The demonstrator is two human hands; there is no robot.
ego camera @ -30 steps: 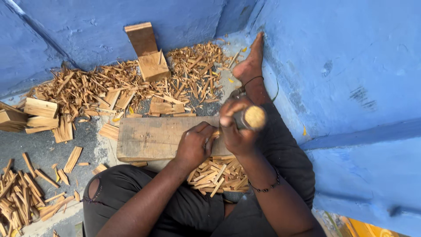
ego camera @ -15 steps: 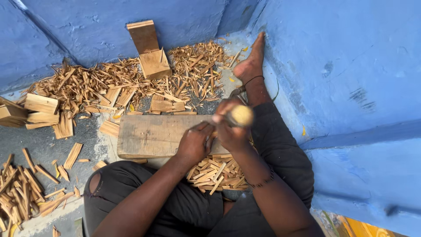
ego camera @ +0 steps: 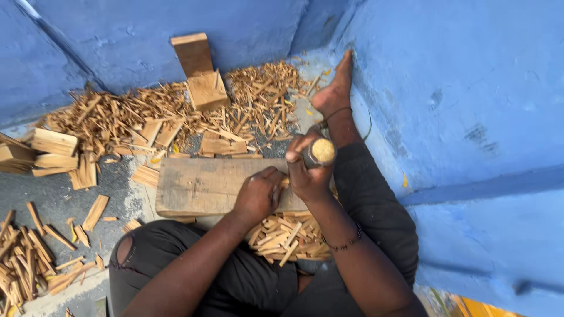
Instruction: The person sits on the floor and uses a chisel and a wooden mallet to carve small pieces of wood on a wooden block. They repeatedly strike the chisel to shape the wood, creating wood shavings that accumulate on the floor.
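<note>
I sit on the floor with a thick wooden block (ego camera: 202,186) lying across in front of my legs. My right hand (ego camera: 306,170) is shut around a tool with a round wooden handle (ego camera: 321,151), held upright above the block's right end; its blade is hidden. My left hand (ego camera: 258,196) rests on the block's right end beside it, fingers curled over a small piece of wood that I can barely see. A heap of split wood sticks (ego camera: 288,238) lies between my legs, just below both hands.
Many wood splinters and sticks (ego camera: 147,114) litter the floor by the blue wall. Two wooden blocks (ego camera: 200,73) lean against that wall. Stacked wood pieces (ego camera: 50,149) sit at left, another stick pile (ego camera: 29,264) at lower left. My bare foot (ego camera: 335,88) touches the right wall.
My right hand with the tool has shifted a little up and down above the block's end. The left hand stays on the block.
</note>
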